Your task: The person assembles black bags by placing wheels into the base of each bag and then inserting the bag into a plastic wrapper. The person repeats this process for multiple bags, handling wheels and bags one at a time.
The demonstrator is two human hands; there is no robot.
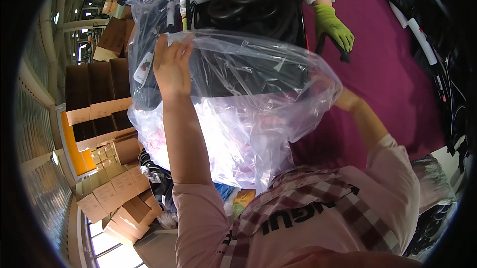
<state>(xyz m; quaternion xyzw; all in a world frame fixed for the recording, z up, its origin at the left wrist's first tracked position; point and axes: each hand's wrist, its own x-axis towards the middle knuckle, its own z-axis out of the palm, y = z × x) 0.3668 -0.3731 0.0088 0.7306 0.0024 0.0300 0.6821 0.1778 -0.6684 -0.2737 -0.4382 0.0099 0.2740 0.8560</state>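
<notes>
Left hand (171,64) pinches the rim of the clear plastic bag (238,114); right hand is hidden behind the film (grip cannot be told). Bag sits partly drawn over the black stroller (258,4); upper part remains uncovered. A gloved hand (335,27) steadies it.

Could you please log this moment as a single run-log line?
left hand: grips rim of clear plastic bag | right hand: inside bag, blurred | bag: held open over black stroller | co-worker's green glove: on stroller
</notes>
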